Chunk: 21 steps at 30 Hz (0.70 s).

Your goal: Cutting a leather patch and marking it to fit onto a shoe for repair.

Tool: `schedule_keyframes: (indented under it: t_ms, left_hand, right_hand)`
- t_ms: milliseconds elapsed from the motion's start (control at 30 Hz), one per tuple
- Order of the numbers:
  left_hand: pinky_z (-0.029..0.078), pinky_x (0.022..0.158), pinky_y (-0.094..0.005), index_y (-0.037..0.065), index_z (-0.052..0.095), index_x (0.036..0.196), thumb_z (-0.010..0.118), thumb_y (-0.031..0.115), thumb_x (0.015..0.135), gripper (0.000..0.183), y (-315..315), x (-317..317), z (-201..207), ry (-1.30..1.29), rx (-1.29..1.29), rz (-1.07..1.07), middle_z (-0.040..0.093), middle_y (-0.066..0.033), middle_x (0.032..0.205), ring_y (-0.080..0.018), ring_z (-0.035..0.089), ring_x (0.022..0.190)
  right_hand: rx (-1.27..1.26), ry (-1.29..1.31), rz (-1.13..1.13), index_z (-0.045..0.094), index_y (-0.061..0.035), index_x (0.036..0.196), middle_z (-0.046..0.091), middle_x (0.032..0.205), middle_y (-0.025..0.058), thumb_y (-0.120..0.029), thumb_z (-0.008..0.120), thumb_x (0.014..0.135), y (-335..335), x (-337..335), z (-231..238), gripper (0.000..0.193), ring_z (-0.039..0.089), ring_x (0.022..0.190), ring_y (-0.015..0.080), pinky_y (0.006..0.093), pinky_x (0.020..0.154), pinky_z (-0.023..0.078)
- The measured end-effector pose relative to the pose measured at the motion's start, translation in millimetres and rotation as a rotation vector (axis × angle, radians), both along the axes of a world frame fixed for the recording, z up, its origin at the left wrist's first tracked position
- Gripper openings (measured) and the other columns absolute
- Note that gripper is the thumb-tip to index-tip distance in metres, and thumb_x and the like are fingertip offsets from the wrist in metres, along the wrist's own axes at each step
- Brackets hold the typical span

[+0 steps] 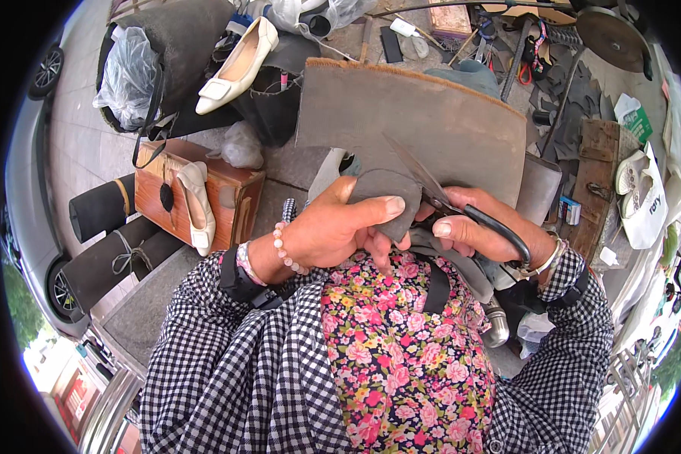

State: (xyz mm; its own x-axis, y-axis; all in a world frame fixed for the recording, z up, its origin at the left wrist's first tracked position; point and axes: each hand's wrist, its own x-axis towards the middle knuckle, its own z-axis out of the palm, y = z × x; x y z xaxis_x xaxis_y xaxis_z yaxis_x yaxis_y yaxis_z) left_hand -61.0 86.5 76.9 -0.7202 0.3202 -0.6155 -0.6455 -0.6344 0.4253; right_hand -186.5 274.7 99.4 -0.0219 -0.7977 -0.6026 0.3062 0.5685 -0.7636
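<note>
Above my lap, my left hand (329,231) is closed around a small dark grey piece of sheet rubber (382,189) with a rounded top edge. The thumb lies across its face. My right hand (488,223) grips a pair of scissors (422,174) by the black handles. Their blades point up and to the left, close beside the piece's right edge. Whether the blades touch it I cannot tell. Behind both hands lies a large grey-brown sheet (412,113) with a frayed far edge.
To the left, one cream shoe (197,200) leans on a wooden box (234,200); another cream shoe (242,64) rests on black material farther back. Dark rolls (106,261) lie at far left. Dark scraps (571,113), a wooden case (594,170) and a white bag (647,200) are on the right.
</note>
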Motion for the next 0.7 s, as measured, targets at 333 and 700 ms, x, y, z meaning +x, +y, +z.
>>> schedule_keyframes:
  t_ms: [333,700]
  left_hand:
    - [0.053,0.046,-0.0377,-0.003,0.051,0.099,0.055,0.019,0.088,0.025,-4,1,-6,-0.012,0.104,0.040,0.062,-0.0195,0.074,-0.0191,0.054,0.044]
    - [0.054,0.046,-0.0359,-0.005,0.042,0.109,0.055,0.015,0.088,0.031,0,0,-1,0.132,0.004,-0.030,0.061,-0.0172,0.079,-0.0233,0.061,0.054]
  right_hand:
    - [-0.047,0.222,0.036,0.056,0.0031,0.097,0.054,0.072,0.0059,-0.027,0.055,0.089,1,-1,-10,0.031,0.049,0.070,0.0109,0.0280,0.063,0.043]
    - [0.071,0.082,0.066,0.057,-0.0014,0.103,0.056,0.079,0.0028,-0.048,0.063,0.080,-2,-15,16,0.052,0.052,0.066,0.0108,0.0250,0.058,0.045]
